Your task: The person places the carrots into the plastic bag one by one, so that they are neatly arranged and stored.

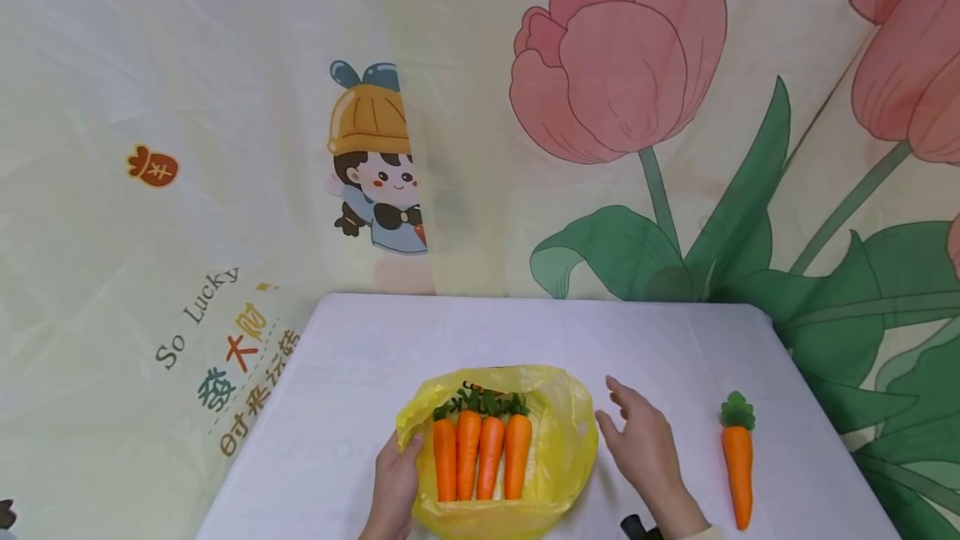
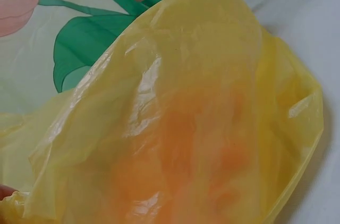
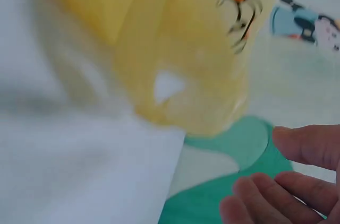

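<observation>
A yellow plastic bag (image 1: 566,448) stands with its mouth spread wide at the front middle of the table. Inside it lie several orange carrots (image 1: 468,457) side by side, their green tops toward the back. My left hand (image 1: 393,477) grips the bag's left rim, and its fingers are mostly hidden by the plastic in the left wrist view. Just right of the bag, my right hand (image 1: 641,440) hovers with relaxed, spread fingers and holds nothing. The right wrist view shows this hand (image 3: 292,181) apart from the bag's edge (image 3: 212,123).
One more carrot (image 1: 738,469) with a green top lies on the white table (image 1: 360,340), right of my right hand. A printed curtain (image 1: 465,107) with tulips hangs behind the table. Close by my right wrist is a black device (image 1: 637,527).
</observation>
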`<state>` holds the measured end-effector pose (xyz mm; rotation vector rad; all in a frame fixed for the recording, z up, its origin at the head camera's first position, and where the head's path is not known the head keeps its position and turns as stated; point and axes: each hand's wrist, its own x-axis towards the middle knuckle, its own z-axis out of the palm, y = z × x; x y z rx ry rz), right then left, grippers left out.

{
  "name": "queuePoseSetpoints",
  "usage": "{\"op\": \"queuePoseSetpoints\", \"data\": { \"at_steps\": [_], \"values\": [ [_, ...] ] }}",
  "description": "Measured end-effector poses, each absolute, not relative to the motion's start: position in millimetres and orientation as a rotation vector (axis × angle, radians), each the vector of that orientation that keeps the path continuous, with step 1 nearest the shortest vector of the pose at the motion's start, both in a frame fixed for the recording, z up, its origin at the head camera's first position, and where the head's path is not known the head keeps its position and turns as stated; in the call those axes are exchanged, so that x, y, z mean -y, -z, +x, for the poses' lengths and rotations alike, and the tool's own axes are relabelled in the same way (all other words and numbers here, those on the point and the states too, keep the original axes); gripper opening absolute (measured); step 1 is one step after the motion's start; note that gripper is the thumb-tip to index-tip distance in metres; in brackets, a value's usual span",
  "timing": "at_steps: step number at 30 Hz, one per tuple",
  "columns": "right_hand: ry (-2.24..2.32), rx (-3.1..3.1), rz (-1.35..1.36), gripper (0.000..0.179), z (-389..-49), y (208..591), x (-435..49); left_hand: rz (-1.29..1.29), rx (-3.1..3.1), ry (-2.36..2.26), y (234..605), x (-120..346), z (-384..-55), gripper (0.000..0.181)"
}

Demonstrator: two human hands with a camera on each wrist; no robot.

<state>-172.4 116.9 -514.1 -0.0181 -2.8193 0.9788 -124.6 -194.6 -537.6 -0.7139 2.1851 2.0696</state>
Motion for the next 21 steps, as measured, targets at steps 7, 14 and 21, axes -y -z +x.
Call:
{"op": "queuePoseSetpoints", "data": {
  "at_steps": [7, 14, 21],
  "values": [
    [-0.793, 2.886, -0.185, 0.064, -174.7, 528.6, -183.5, -0.733, -2.17, -2.058, 540.5, 195.7, -124.7, 0.051],
    [-0.603, 2.83, -0.188, 0.089, -171.5, 555.1, -245.1, -0.724, -2.172, -2.058, 540.0, 195.6, -124.1, 0.051],
    [-0.638, 2.852, -0.309, 0.107, -172.6, 565.1, -277.8, -0.725, -2.178, -2.062, 537.8, 194.3, -123.4, 0.051]
  ]
}}
